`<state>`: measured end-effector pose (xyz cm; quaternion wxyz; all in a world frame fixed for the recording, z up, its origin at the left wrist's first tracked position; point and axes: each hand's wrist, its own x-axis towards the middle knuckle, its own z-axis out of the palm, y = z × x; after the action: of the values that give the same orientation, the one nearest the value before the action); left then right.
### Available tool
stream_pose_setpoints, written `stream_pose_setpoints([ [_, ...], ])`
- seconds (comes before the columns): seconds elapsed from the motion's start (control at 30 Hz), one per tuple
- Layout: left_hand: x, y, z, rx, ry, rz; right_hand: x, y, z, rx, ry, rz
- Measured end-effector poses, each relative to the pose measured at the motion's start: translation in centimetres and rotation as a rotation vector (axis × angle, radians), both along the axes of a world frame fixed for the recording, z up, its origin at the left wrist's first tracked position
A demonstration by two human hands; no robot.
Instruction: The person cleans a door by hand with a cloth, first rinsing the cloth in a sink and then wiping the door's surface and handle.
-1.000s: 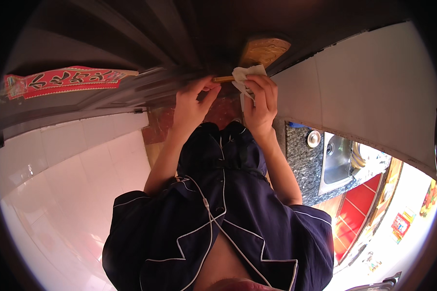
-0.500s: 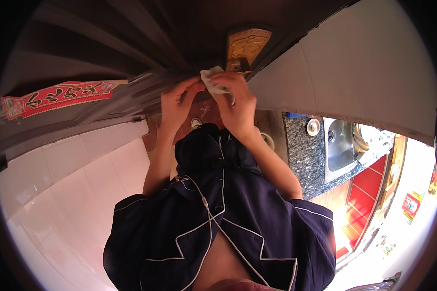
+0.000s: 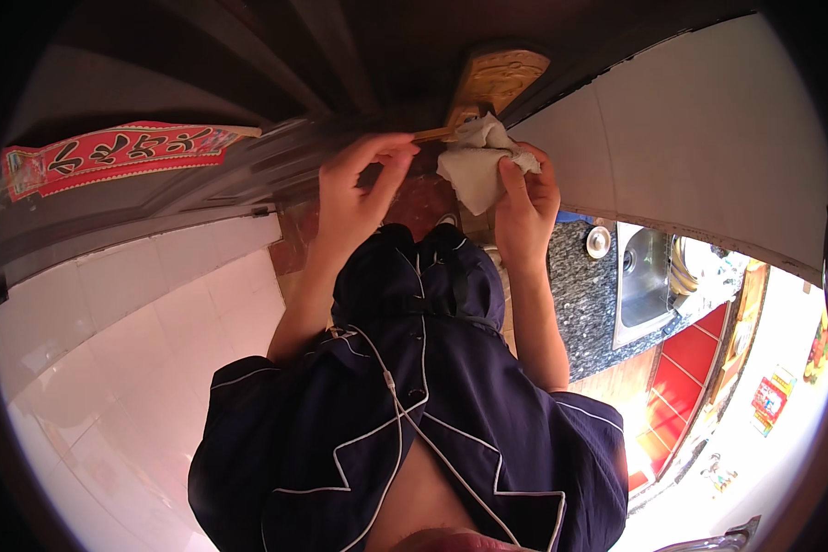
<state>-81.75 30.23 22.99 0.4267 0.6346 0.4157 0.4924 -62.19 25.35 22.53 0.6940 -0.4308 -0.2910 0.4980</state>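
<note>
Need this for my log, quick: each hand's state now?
Left hand: curled by the door handle; grip can't be told.
Right hand: closed, holding a pale cloth.

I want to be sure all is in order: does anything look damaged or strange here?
The red paper banner on the dark door looks worn: its left end seems patchy and pale, unlike the red middle. I see nothing spilled.

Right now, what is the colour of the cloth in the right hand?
The cloth is off-white, with no clear pattern; the head view shows it.

Speckled grey counter (image 3: pixel 581 308), 1 round metal piece (image 3: pixel 598 242) on top, inset steel sink (image 3: pixel 647 285)
</note>
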Motion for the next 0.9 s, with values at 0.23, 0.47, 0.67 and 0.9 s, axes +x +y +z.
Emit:
stream_pose_setpoints([
  [0.23,2.3,0.4,1.7,0.005,0.136,-0.059,-1.0,-1.0,1.1,-0.036,-0.140,0.143],
  [0.47,1.1,0.3,0.8,-0.011,0.190,0.005,-1.0,-1.3,1.3,-0.022,-0.260,0.243],
  [0.67,0.9,0.0,1.0,-0.141,0.219,-0.006,-0.3,-0.7,0.8,-0.043,-0.223,0.226],
  [0.9,0.2,-0.8,0.1,-0.019,0.090,0.054,0.5,-0.2,1.3,0.086,-0.376,-0.371],
])
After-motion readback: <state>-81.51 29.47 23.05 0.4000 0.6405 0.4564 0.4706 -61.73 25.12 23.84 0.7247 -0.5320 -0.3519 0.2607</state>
